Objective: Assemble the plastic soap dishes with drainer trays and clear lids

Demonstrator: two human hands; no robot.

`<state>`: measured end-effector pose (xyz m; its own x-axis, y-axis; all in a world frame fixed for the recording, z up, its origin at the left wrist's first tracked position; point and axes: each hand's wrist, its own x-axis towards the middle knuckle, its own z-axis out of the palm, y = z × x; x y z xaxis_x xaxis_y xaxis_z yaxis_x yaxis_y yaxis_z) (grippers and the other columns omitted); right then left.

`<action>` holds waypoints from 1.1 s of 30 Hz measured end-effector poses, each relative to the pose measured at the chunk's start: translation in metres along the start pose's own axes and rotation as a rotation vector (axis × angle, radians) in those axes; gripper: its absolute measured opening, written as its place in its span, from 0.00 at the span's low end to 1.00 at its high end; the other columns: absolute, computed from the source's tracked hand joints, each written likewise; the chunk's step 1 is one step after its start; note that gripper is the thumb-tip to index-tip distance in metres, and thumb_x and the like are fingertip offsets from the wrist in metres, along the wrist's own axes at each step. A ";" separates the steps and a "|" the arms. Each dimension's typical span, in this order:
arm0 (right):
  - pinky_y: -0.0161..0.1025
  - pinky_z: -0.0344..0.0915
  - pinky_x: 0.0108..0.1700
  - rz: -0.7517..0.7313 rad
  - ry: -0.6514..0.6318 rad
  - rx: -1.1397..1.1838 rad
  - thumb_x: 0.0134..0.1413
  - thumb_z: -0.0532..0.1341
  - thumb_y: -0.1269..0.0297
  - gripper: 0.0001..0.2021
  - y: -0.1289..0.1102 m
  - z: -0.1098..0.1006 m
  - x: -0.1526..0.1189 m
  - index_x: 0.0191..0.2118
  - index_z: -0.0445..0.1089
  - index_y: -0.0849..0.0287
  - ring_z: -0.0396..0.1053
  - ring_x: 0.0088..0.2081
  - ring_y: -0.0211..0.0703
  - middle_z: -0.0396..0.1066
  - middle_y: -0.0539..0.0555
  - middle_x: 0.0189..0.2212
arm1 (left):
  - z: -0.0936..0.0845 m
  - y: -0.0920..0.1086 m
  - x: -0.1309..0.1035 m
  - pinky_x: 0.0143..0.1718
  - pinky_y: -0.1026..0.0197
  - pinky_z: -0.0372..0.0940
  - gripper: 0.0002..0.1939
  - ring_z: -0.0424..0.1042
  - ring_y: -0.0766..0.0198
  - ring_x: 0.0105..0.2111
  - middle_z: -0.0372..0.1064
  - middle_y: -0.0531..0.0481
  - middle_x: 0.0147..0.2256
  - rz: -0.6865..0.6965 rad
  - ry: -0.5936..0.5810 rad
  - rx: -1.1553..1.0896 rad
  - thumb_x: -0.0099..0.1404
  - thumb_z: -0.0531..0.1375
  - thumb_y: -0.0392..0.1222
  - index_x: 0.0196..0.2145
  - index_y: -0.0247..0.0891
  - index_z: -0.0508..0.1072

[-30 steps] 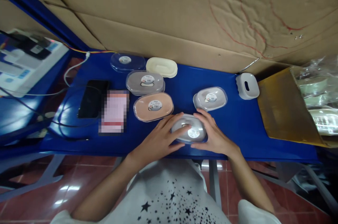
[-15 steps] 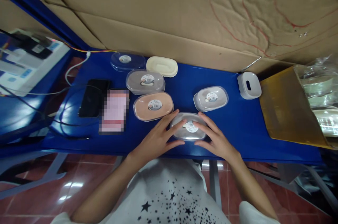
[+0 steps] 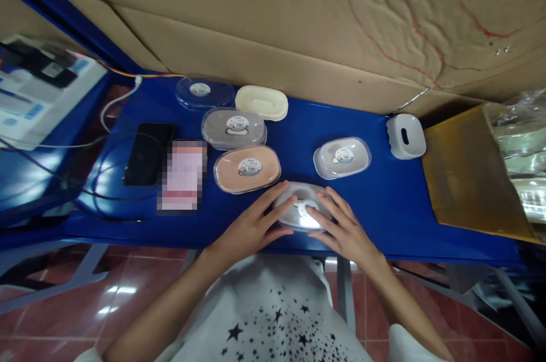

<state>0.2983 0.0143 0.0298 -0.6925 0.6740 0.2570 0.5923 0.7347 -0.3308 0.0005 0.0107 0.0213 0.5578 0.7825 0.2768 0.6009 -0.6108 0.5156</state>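
A grey oval soap box with a clear lid and a round label lies by the table's near edge. My left hand grips its left end, fingers spread, thumb at the near side. Around the right end is my right hand, with fingertips on the lid and partly over the label. Just behind on the left are a peach soap box and another grey soap box, both under clear lids. To the right behind my hands sits a whitish lidded soap box.
A cream oval piece and a clear lid lie at the back. A white slotted piece stands beside a cardboard box of wrapped goods. Leftward are a black phone, a blurred-out screen and cables.
My right hand's fingers have shifted slightly left over the label. Bright glare now shows on the lid of the held box. The view has turned slightly.
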 end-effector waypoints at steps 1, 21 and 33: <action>0.64 0.66 0.72 0.009 -0.003 -0.002 0.73 0.64 0.54 0.39 0.000 0.000 0.000 0.80 0.46 0.44 0.45 0.80 0.60 0.55 0.58 0.77 | -0.001 -0.001 0.001 0.69 0.37 0.68 0.40 0.59 0.44 0.74 0.52 0.36 0.76 -0.001 -0.002 -0.014 0.77 0.61 0.55 0.78 0.47 0.48; 0.70 0.66 0.71 0.059 0.038 0.052 0.73 0.63 0.60 0.36 0.009 -0.009 -0.002 0.79 0.49 0.39 0.46 0.80 0.64 0.56 0.54 0.77 | -0.006 0.000 0.015 0.68 0.33 0.69 0.28 0.61 0.43 0.73 0.55 0.36 0.74 0.051 0.034 0.006 0.80 0.60 0.48 0.72 0.46 0.59; 0.67 0.66 0.73 -0.001 -0.034 -0.050 0.71 0.66 0.63 0.38 0.005 -0.004 -0.004 0.79 0.51 0.37 0.51 0.78 0.65 0.64 0.51 0.73 | 0.006 -0.005 0.006 0.67 0.38 0.71 0.26 0.61 0.44 0.73 0.53 0.35 0.74 0.058 0.102 -0.036 0.77 0.64 0.45 0.68 0.43 0.64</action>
<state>0.3060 0.0152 0.0307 -0.7063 0.6709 0.2258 0.6109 0.7388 -0.2845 0.0043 0.0170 0.0156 0.5289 0.7553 0.3871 0.5471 -0.6521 0.5249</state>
